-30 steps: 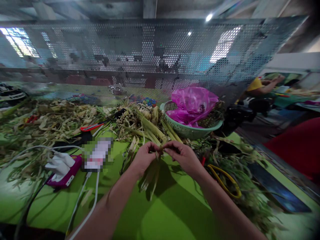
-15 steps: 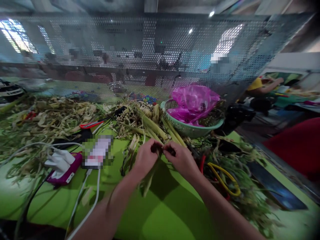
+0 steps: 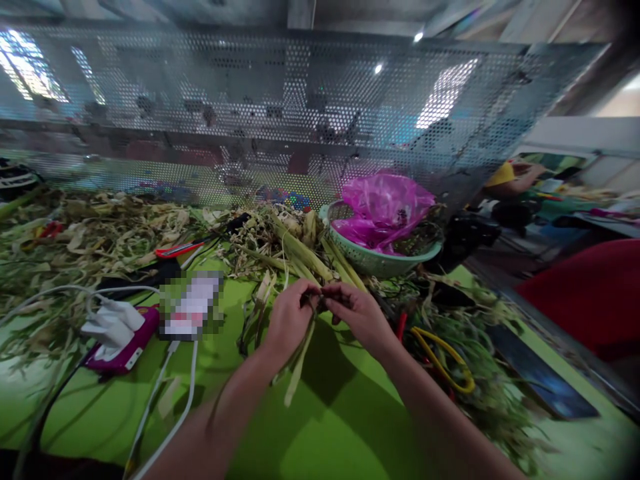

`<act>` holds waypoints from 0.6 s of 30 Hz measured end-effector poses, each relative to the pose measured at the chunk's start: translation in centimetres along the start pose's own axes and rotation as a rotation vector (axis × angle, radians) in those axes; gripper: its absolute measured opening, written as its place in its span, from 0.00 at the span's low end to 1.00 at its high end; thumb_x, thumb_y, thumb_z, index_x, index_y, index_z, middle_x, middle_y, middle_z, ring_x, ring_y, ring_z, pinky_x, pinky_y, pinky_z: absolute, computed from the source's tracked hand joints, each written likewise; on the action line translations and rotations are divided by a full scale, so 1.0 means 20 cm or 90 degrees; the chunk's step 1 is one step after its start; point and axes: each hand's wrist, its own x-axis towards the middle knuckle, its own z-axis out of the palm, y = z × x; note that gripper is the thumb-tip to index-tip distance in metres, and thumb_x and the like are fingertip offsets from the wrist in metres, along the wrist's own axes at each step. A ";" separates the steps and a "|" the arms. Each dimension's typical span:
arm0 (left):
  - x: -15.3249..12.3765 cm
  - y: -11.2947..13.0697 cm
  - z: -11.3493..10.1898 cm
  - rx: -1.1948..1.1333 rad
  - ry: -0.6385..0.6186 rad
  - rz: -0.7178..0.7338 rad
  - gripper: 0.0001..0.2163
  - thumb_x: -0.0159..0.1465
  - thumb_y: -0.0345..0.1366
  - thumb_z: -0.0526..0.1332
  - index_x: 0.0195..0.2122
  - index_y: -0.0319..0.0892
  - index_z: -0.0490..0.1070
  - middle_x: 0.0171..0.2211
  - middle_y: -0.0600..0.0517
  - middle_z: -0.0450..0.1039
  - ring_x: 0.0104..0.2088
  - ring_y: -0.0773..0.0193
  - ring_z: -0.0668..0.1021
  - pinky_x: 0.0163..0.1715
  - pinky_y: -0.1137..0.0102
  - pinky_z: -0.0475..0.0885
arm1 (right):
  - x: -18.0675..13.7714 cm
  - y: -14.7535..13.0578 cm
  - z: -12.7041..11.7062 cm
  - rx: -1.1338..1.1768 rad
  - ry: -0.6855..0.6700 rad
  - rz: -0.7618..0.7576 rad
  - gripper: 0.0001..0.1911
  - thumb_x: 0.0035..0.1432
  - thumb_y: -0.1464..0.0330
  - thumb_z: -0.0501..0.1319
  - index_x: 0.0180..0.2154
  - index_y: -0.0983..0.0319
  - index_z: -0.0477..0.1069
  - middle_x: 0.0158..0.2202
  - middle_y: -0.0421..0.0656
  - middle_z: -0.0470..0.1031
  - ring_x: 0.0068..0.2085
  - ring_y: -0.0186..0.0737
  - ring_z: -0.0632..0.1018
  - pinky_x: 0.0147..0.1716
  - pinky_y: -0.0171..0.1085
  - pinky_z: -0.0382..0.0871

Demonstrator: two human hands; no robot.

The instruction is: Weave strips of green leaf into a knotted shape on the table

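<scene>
My left hand [image 3: 291,319] and my right hand [image 3: 359,316] meet fingertip to fingertip over the green table. Both are closed in a pinch. A narrow, pale green-yellow plant strip [image 3: 299,375] hangs from beneath my left fingers toward me. The piece between the fingertips is small and partly hidden, and seems to belong to the same strip. Just beyond my hands lie thick, dry yellowish plant stalks [image 3: 304,251], with a tangle of dried plant bits [image 3: 257,237] to their left.
A green colander [image 3: 385,267] holds a pink plastic bag [image 3: 385,203]. To the left are a red cutter knife [image 3: 180,249], a blurred-out phone [image 3: 193,307] and a purple power strip [image 3: 123,357] with white cables. Yellow-handled pliers [image 3: 443,357] lie right. A perforated metal screen [image 3: 240,133] stands behind.
My right fingers have shifted slightly left and up against my left fingertips, and look more extended. More of the hanging strip shows below my left hand. The view has swung slightly.
</scene>
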 end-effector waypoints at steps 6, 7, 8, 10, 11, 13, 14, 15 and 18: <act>0.00 0.01 0.00 -0.008 -0.026 -0.001 0.05 0.58 0.28 0.58 0.33 0.43 0.71 0.31 0.53 0.74 0.33 0.65 0.73 0.34 0.72 0.65 | 0.00 0.01 -0.01 -0.008 0.020 0.030 0.11 0.46 0.66 0.64 0.33 0.63 0.72 0.26 0.40 0.73 0.27 0.34 0.72 0.22 0.32 0.67; 0.00 0.00 0.00 -0.017 -0.032 -0.001 0.05 0.58 0.28 0.58 0.33 0.43 0.71 0.31 0.53 0.73 0.33 0.65 0.73 0.34 0.72 0.65 | 0.00 0.02 -0.01 -0.017 0.023 0.026 0.09 0.46 0.67 0.63 0.33 0.63 0.71 0.25 0.39 0.72 0.26 0.34 0.72 0.22 0.32 0.68; 0.01 0.00 0.00 -0.029 -0.038 -0.002 0.05 0.58 0.28 0.58 0.33 0.42 0.71 0.32 0.53 0.73 0.33 0.65 0.73 0.35 0.72 0.65 | 0.00 0.02 -0.01 -0.030 0.026 0.020 0.08 0.46 0.67 0.63 0.32 0.63 0.71 0.24 0.38 0.71 0.26 0.34 0.71 0.22 0.32 0.68; 0.01 -0.02 0.01 -0.061 -0.046 -0.008 0.05 0.58 0.28 0.58 0.33 0.42 0.70 0.32 0.53 0.72 0.34 0.65 0.73 0.36 0.72 0.66 | 0.00 0.02 -0.01 -0.066 0.042 0.001 0.06 0.48 0.68 0.61 0.32 0.62 0.70 0.24 0.38 0.70 0.24 0.33 0.71 0.21 0.32 0.67; 0.01 -0.03 0.02 -0.077 -0.050 -0.013 0.05 0.57 0.27 0.58 0.33 0.42 0.70 0.32 0.53 0.72 0.34 0.65 0.73 0.36 0.72 0.66 | 0.00 0.03 -0.01 -0.092 0.053 -0.011 0.06 0.49 0.68 0.60 0.32 0.61 0.69 0.24 0.38 0.70 0.24 0.34 0.70 0.21 0.33 0.67; 0.01 -0.06 0.03 -0.099 -0.059 -0.027 0.05 0.56 0.27 0.58 0.33 0.41 0.70 0.32 0.52 0.71 0.34 0.65 0.72 0.37 0.72 0.66 | -0.01 0.03 -0.01 -0.155 0.081 -0.040 0.05 0.51 0.68 0.59 0.33 0.60 0.69 0.26 0.39 0.71 0.24 0.35 0.71 0.21 0.33 0.67; 0.02 -0.07 0.03 -0.102 -0.059 -0.031 0.05 0.56 0.26 0.58 0.33 0.41 0.70 0.32 0.52 0.71 0.34 0.65 0.72 0.36 0.72 0.66 | -0.02 0.02 -0.01 -0.185 0.095 -0.056 0.04 0.52 0.68 0.59 0.33 0.60 0.69 0.26 0.40 0.71 0.25 0.36 0.71 0.22 0.34 0.66; 0.02 -0.07 0.03 -0.099 -0.057 -0.034 0.05 0.56 0.26 0.58 0.32 0.41 0.70 0.31 0.52 0.71 0.34 0.65 0.72 0.36 0.72 0.66 | -0.02 0.02 -0.01 -0.206 0.109 -0.072 0.04 0.53 0.67 0.59 0.32 0.59 0.69 0.27 0.40 0.72 0.25 0.36 0.71 0.23 0.34 0.66; 0.03 -0.09 0.03 -0.084 -0.044 -0.036 0.05 0.55 0.26 0.58 0.31 0.41 0.70 0.30 0.53 0.70 0.33 0.65 0.72 0.35 0.72 0.65 | -0.03 -0.01 -0.02 -0.175 0.135 -0.087 0.05 0.54 0.65 0.60 0.33 0.59 0.68 0.27 0.41 0.72 0.25 0.36 0.72 0.24 0.34 0.67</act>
